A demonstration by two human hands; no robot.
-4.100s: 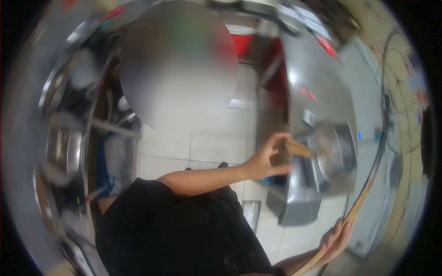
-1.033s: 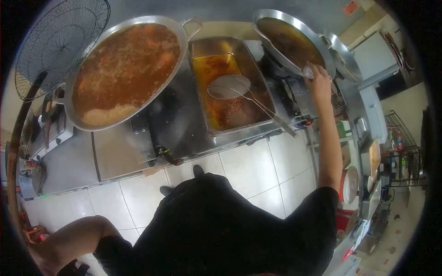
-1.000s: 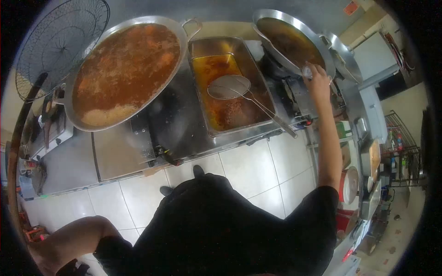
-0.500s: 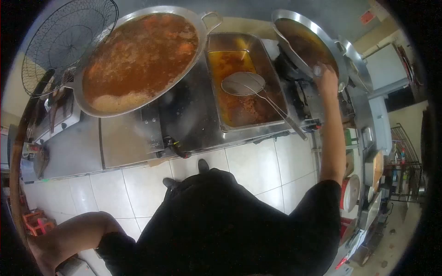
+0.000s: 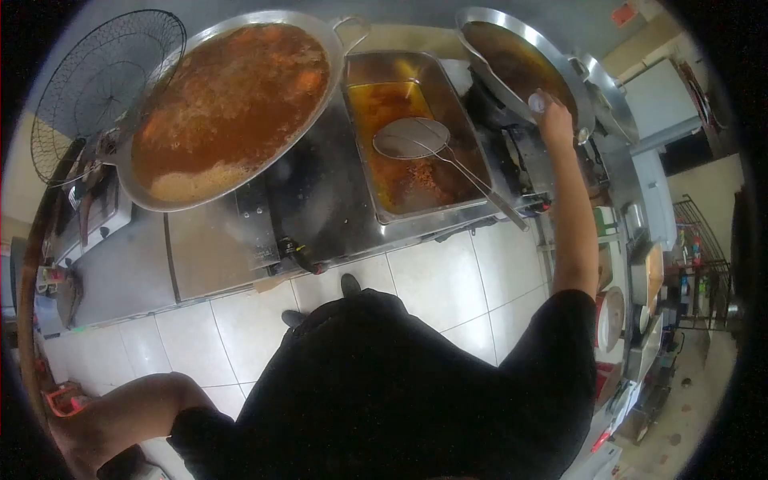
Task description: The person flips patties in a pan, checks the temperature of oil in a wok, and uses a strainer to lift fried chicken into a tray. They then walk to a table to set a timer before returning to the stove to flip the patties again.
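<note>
My right hand (image 5: 556,124) is closed around a small, whitish, round-ended object (image 5: 537,102); I cannot tell what it is. That hand is over the near rim of the right wok (image 5: 512,56), which contains dark liquid. At the lower left, my left hand (image 5: 68,440) is wrapped round the end of the long wooden handle of a wire skimmer (image 5: 104,88). The skimmer's round mesh basket overlaps the left edge of the big left wok (image 5: 240,202), full of bubbling reddish-brown liquid with orange pieces.
Between the woks sits a rectangular metal tray (image 5: 416,214) with oily liquid and brown bits. A fine-mesh strainer (image 5: 412,139) lies across it, its handle past the front edge. Another metal pan (image 5: 616,100) is at far right. Shelves with containers (image 5: 612,320) stand along the right side.
The stove and woks have shifted slightly left in view. My right hand remains over the right wok's near rim with the whitish object. The skimmer's basket appears slightly lower and further left.
</note>
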